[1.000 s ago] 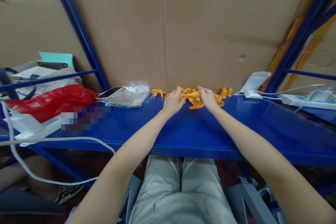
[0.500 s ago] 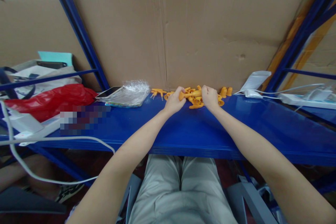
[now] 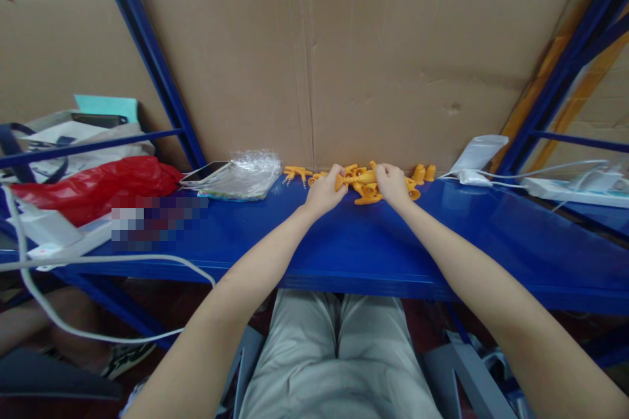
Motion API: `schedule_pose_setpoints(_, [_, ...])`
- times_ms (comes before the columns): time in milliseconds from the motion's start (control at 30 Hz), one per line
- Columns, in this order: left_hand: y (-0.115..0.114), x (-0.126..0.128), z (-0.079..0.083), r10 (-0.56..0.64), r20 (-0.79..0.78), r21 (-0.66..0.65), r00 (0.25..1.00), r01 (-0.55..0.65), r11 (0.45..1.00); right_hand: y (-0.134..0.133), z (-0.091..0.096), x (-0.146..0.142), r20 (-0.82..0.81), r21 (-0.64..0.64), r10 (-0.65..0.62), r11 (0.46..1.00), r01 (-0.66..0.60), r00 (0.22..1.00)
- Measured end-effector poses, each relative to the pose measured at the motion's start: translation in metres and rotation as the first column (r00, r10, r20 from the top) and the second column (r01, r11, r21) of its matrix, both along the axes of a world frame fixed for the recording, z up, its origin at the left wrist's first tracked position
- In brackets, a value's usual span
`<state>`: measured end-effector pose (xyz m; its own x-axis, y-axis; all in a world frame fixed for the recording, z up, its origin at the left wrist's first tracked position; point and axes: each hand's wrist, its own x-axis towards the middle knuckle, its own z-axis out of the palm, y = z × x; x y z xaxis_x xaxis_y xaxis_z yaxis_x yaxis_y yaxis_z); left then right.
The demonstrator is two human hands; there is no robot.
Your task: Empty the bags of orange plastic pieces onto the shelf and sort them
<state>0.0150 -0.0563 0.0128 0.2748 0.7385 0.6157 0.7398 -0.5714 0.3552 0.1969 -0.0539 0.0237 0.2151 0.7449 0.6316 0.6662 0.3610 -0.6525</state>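
Observation:
A heap of small orange plastic parts (image 3: pixel 366 184) lies at the back of the blue shelf (image 3: pixel 344 242), against the cardboard wall. My left hand (image 3: pixel 324 190) is closed round an orange piece at the left side of the heap. My right hand (image 3: pixel 392 184) is curled into a fist at the right side, gripping another orange part. The two hands are a short way apart with the heap between them. A separate T-shaped orange part (image 3: pixel 295 173) lies to the left, and two upright orange pieces (image 3: pixel 423 173) stand to the right.
A phone (image 3: pixel 204 173) and a clear plastic bag (image 3: pixel 246 175) lie left of the heap. A red bag (image 3: pixel 93 186), white cable (image 3: pixel 98 262) and boxes crowd the far left. A white pouch (image 3: pixel 479 152) and power strip (image 3: pixel 574 190) sit at right. A cardboard sheet (image 3: pixel 393 65) backs the shelf.
Both hands have stayed at the heap. Their fingers, spread over the parts a second ago, have curled into fists around orange pieces.

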Motion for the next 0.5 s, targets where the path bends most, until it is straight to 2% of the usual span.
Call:
schedule_pose_setpoints(67, [-0.006, -0.001, 0.004, 0.057, -0.08, 0.036, 0.995, -0.054, 0.998, -0.002, 0.001, -0.004, -0.154, -0.137, 0.087, 0.985, -0.109, 0.984])
schedule_pose_setpoints(100, [-0.009, -0.001, 0.006, 0.08, -0.125, 0.057, 0.989, -0.074, 0.996, -0.003, 0.002, -0.006, -0.251, -0.222, 0.118, 0.959, -0.176, 0.961])
schedule_pose_setpoints(200, [-0.015, 0.001, 0.01, 0.141, -0.254, 0.117, 0.957, -0.114, 0.987, -0.009, 0.003, -0.01, -0.5, -0.388, 0.152, 0.84, -0.378, 0.852])
schedule_pose_setpoints(267, [-0.018, 0.003, 0.01, 0.168, -0.322, 0.143, 0.932, -0.127, 0.981, -0.011, 0.003, -0.011, -0.586, -0.403, 0.167, 0.789, -0.463, 0.793])
schedule_pose_setpoints(333, [-0.02, 0.005, 0.01, 0.185, -0.372, 0.162, 0.909, -0.133, 0.978, -0.013, 0.004, -0.01, -0.631, -0.401, 0.173, 0.762, -0.509, 0.757])
schedule_pose_setpoints(500, [-0.021, 0.005, 0.011, 0.199, -0.423, 0.195, 0.884, -0.126, 0.973, -0.012, 0.008, -0.008, -0.68, -0.433, 0.164, 0.697, -0.571, 0.715])
